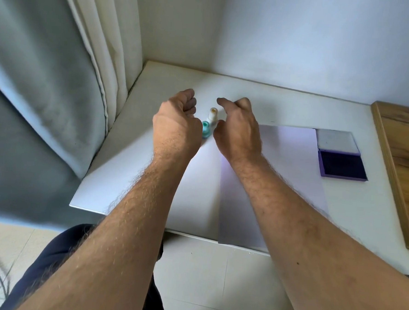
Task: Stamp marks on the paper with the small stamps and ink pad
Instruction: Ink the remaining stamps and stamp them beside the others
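Note:
Two small stamps stand upright on the white table: a teal stamp [205, 129] and, just behind it, a white stamp with a yellowish top [212, 117]. My left hand [176, 126] hovers left of them with its fingers curled, holding nothing that I can see. My right hand [237, 130] hovers right of them, fingers spread and curved toward the stamps. A white sheet of paper [291, 165] lies under my right forearm. The purple ink pad [343, 164] sits open at the paper's right edge, its lid [337, 141] folded back.
The white table [135, 165] stands in a corner between a grey curtain [34, 96] on the left and a white wall behind. A wooden board [404, 152] borders the table on the right. Tiled floor and my dark-trousered leg [55, 265] are below.

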